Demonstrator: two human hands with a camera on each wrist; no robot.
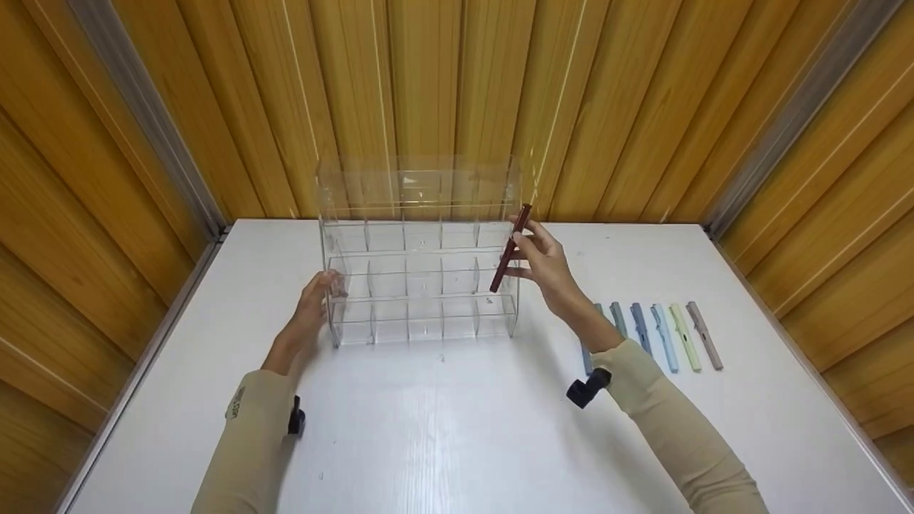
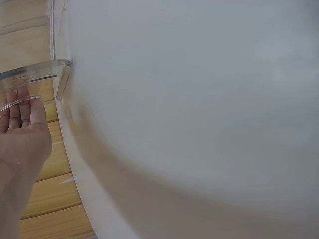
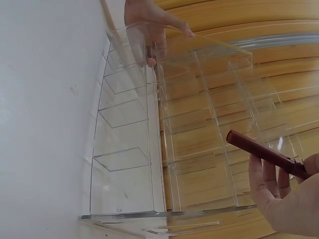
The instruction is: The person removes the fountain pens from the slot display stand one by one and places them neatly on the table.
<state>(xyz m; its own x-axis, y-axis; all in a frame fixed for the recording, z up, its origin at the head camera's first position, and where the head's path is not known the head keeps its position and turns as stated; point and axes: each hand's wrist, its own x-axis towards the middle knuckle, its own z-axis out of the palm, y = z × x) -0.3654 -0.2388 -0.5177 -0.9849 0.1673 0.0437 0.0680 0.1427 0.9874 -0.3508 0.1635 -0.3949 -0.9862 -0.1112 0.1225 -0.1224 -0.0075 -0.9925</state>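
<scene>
Dark red pen: light, stiff, smooth-barrelled, best pinched mid-barrel, held so by right hand at clear acrylic organizer's 3 o'clock edge; left hand, fingers straight, steadies its 9 o'clock side on tabletop.

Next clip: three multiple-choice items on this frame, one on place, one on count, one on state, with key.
1. Where do the spare pens lie?
A. On the table, right of the rack
B. Inside the rack
C. Left of the rack

2. How many pens lie there?
A. Two
B. Six
C. Ten

3. What is the right hand doing?
A. Resting flat
B. Pinching a dark red pen
C. Lifting the rack

Key: 1 A, the row lies beside the right forearm; 2 B, six pastel pens; 3 B, fingers pinch the pen at the rack's right side, while the left hand steadies the left side.
</scene>
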